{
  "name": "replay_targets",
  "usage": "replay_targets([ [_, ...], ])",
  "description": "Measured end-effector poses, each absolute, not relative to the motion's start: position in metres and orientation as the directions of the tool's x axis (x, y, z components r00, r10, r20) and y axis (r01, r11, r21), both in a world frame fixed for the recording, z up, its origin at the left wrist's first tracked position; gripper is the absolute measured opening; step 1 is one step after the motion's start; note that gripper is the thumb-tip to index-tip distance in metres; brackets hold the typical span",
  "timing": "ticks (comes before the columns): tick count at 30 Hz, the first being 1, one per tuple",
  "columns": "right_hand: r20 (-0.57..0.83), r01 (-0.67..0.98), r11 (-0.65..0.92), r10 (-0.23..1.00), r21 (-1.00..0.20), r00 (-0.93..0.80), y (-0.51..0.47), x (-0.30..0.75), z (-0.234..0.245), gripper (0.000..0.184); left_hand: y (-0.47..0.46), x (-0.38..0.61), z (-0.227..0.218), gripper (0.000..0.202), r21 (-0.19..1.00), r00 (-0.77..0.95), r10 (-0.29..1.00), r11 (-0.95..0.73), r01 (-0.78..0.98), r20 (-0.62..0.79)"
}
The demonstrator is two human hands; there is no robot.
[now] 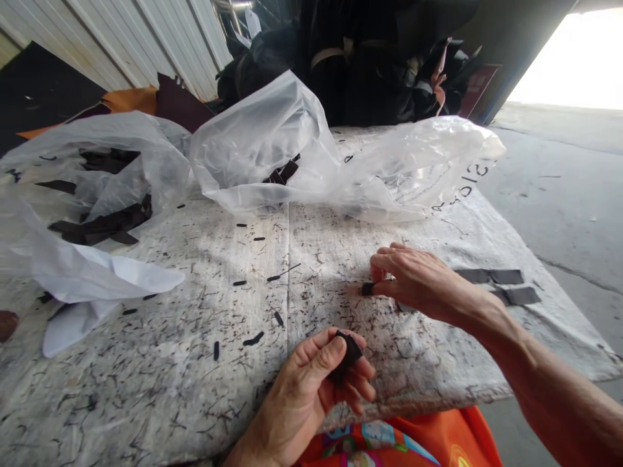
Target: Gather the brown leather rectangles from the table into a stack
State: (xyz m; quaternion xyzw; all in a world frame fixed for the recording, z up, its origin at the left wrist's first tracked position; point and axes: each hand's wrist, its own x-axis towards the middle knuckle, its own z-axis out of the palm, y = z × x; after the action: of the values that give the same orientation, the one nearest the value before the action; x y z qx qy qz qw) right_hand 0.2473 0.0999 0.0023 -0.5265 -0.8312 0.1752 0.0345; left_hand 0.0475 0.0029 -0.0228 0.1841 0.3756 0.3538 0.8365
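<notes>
Head view: the left hand is curled, its thumb pressed down on a dark piece that lies across the fingers. The grip is closed on the piece, held just over the near edge of the board.

Up and to the right of that grip, apart from it, the right hand lies palm down. Its thumb and forefinger pinch a small dark bit, which sticks out left of the fingertips and rests on the board.

To the right of this pinch, past the wrist, 2 dark strips lie flat, one just beside the other. Left of both grips, small scraps dot the board.

Well beyond the grips, at the far side, lie 2 clear bags with more dark pieces showing through them. Directly below the left grip, orange cloth shows under the board's edge.
</notes>
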Motion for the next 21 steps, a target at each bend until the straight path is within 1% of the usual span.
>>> replay_targets([
  [4, -0.045, 0.83, 0.463, 0.866, -0.311, -0.499, 0.093, 0.249, 0.0, 0.011, 0.004, 0.047, -0.025, 0.019, 0.572, 0.472, 0.726, 0.686, -0.45, -0.5],
  [9, 0.079, 0.778, 0.588, 0.806, -0.222, -0.587, 0.083, 0.251, -0.007, 0.017, 0.006, 0.048, -0.026, 0.02, 0.579, 0.462, 0.725, 0.687, -0.44, -0.51],
  [10, 0.111, 0.761, 0.612, 0.79, -0.217, -0.603, 0.08, 0.251, -0.009, 0.019, 0.006, 0.048, -0.026, 0.02, 0.581, 0.459, 0.726, 0.686, -0.438, -0.512],
  [12, 0.158, 0.729, 0.639, 0.768, -0.246, -0.62, 0.073, 0.25, -0.012, 0.021, 0.006, 0.048, -0.025, 0.019, 0.585, 0.454, 0.73, 0.682, -0.439, -0.511],
  [14, 0.168, 0.71, 0.618, 0.782, -0.338, -0.6, 0.066, 0.25, -0.012, 0.022, 0.006, 0.048, -0.025, 0.019, 0.589, 0.442, 0.736, 0.676, -0.443, -0.512],
  [16, 0.122, 0.675, 0.528, 0.825, -0.515, -0.552, 0.058, 0.251, -0.005, 0.018, 0.006, 0.049, -0.024, 0.019, 0.591, 0.429, 0.739, 0.674, -0.444, -0.52],
  [19, -0.016, 0.533, 0.288, 0.869, -0.796, -0.494, 0.046, 0.256, 0.009, 0.015, 0.006, 0.05, -0.024, 0.019, 0.594, 0.405, 0.74, 0.673, -0.442, -0.537],
  [21, -0.133, 0.423, 0.093, 0.87, -0.901, -0.475, 0.04, 0.26, 0.013, 0.017, 0.006, 0.051, -0.023, 0.019, 0.602, 0.387, 0.747, 0.665, -0.442, -0.541],
])
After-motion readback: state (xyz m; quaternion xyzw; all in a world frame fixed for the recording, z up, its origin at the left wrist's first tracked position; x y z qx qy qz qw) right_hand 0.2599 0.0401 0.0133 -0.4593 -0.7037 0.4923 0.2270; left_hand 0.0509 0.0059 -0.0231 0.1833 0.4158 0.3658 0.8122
